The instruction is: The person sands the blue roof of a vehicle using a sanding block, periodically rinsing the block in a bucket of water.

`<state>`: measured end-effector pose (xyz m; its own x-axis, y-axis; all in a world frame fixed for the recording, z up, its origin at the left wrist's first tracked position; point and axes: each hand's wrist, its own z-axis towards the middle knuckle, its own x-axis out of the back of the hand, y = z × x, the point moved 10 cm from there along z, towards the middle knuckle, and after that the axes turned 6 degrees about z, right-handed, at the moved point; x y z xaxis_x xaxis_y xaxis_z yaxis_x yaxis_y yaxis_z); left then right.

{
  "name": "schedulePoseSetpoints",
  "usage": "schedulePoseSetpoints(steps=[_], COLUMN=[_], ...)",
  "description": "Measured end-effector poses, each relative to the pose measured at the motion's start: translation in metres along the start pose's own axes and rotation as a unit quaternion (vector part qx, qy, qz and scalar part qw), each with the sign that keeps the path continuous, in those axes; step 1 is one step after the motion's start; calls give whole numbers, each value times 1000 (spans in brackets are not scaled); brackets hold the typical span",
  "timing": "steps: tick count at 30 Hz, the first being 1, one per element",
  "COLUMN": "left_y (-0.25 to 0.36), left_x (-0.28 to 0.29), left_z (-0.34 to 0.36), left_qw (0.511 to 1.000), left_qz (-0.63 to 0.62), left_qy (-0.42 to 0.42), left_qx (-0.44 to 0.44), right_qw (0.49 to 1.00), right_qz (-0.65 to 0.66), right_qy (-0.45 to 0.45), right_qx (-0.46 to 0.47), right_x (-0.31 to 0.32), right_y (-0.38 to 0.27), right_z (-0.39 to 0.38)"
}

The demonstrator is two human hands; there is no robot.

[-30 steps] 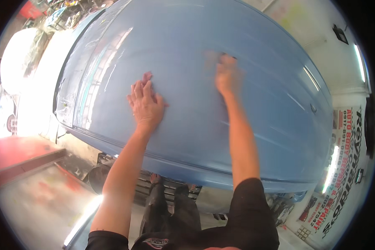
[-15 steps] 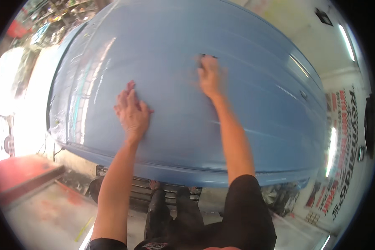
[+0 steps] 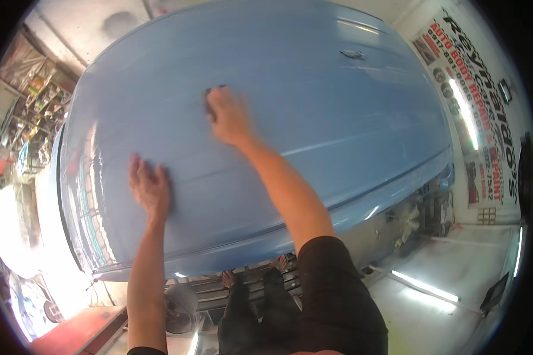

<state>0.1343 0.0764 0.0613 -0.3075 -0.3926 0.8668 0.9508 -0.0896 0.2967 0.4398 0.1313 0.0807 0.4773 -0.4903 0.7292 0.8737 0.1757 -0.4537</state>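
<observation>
A broad, glossy blue vehicle panel (image 3: 302, 112) spreads out in front of me. My right hand (image 3: 229, 118), blurred by motion, is closed around a small dark block (image 3: 208, 102) against the middle of the panel. The block's underside is hidden, and its exact kind cannot be made out. Nearer and to the left, my left hand (image 3: 149, 188) holds nothing, its fingers stretched out over the paint. Whether its palm touches the surface is hard to tell.
My bare feet (image 3: 228, 279) stand on dark slats (image 3: 204, 290) below the panel's near edge. At lower left is a red-topped surface (image 3: 80, 328). Cluttered shelves (image 3: 38, 112) stand at far left. A lettered wall banner (image 3: 471, 112) hangs at right.
My right hand has moved left across the panel with the dark block. My left hand has shifted left and nearer to me. The whole view has turned, bringing more of the right wall in.
</observation>
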Motion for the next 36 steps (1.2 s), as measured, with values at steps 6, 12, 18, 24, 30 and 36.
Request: schedulePoseSetpoints(steps=[6,12,18,24,30,36], left_y=[226,205,215,193,221,190], left_x=[-16,-37,-37,-46,-47,-43], left_z=[9,12,17,16,17,15], left_qw=[974,973,971,974,968,974], left_qz=[-68,-48,-25,-41,-77,-39], left_qy=[-45,-65,-92,-117,-99,-119], left_qx=[-209,-217,-218,-191,-219,-189], right_qw=[964,990,929,972,889,973], right_qz=[-158,-90,-160,-137,-278,-130], right_qy=[65,10,46,-39,87,-44], right_qx=[-202,-109,-330,-188,-354,-187], right_x=[165,92,231,129,255,161], right_y=[203,152,296,222,348,239], right_z=[2,-29,-12,-26,-32,-34])
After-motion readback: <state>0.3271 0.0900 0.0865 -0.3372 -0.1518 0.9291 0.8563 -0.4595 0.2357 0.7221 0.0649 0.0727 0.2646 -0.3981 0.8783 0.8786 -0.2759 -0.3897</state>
